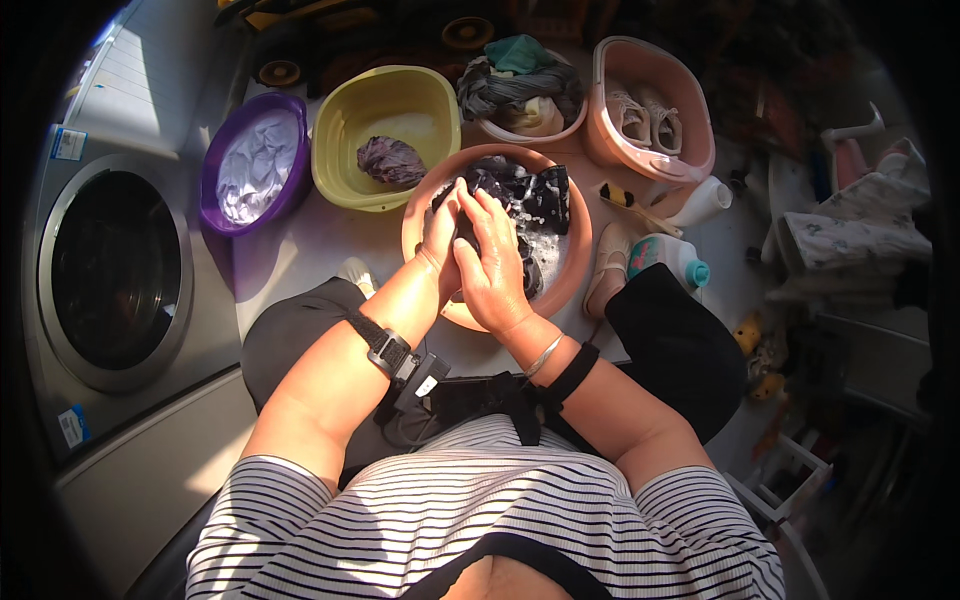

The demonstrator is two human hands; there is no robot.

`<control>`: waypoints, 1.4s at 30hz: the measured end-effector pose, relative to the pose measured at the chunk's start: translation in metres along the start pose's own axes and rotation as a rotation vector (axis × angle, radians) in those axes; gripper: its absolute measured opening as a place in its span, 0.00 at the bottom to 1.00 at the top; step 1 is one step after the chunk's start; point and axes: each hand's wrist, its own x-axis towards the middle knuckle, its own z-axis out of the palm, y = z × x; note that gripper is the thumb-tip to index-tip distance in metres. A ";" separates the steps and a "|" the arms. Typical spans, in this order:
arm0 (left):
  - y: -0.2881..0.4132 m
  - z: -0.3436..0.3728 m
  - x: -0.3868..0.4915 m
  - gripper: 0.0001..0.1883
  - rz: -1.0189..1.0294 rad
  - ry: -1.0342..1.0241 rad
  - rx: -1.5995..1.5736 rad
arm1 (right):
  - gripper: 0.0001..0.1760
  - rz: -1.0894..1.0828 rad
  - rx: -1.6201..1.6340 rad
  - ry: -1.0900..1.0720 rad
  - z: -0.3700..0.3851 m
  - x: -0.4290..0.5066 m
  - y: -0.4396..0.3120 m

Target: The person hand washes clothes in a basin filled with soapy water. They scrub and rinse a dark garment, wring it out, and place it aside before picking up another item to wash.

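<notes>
An orange-pink plastic basin (579, 247) stands between my knees, with a wet black garment (551, 196) and white suds (553, 251) inside. Over its near left part, my left hand (441, 244) is turned on edge with its fingers pointing away from me. My right hand (491, 259) lies beside it, back up, fingers stretched out and thumb apart. The two hands nearly meet at the fingertips. Dark cloth shows in the gap between them. My left palm and most of its fingers are hidden, so whether it grips cloth is unclear.
Behind stand a purple basin (298, 176) with white cloth, a yellow basin (334, 124) with a bunched patterned cloth (391, 162), a full laundry basin (536, 138) and a pink tub (694, 112) holding shoes (664, 127). Right are a brush (619, 195) and bottles (664, 255); left, a front-loading washer (116, 270).
</notes>
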 end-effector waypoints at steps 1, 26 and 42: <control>-0.003 -0.002 0.001 0.26 -0.043 0.096 -0.067 | 0.27 -0.090 -0.091 -0.042 0.003 -0.005 -0.009; -0.004 -0.009 -0.022 0.21 0.074 0.230 0.820 | 0.31 0.577 -0.588 0.075 -0.038 0.005 0.193; 0.008 -0.013 -0.037 0.15 0.000 0.274 0.714 | 0.29 0.569 -0.717 -0.432 0.023 0.019 0.200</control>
